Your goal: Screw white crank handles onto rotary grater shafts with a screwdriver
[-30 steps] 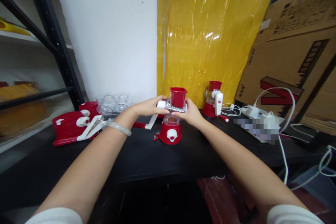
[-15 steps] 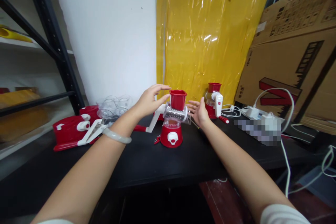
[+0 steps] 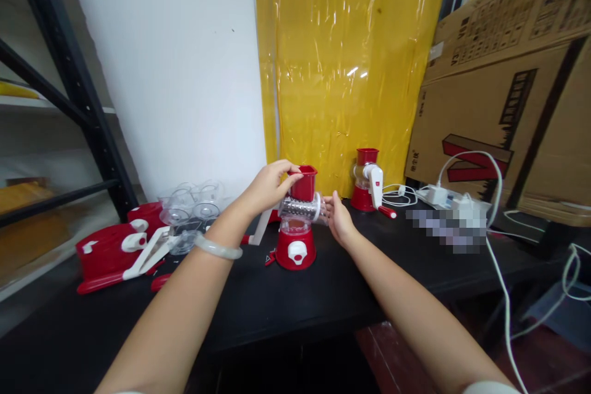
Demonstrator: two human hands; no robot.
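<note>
Crank (image 3: 262, 226) partly behind left hand (image 3: 273, 186) pinching hopper (image 3: 305, 187); right hand (image 3: 340, 219) by drum (image 3: 299, 208).

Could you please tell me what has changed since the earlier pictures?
The left hand has let go of the metal drum and moved up to the rim of the red hopper. The right hand let go too, moved off right, then came back beside the drum, fingers spread. The red base and second grater stayed put.

black table (image 3: 277, 308) | front red grater (image 3: 297, 249) | rear red grater (image 3: 362, 199) | red housings (image 3: 107, 251) | clear plastic parts (image 3: 184, 212) | power strip (image 3: 455, 200)
</note>
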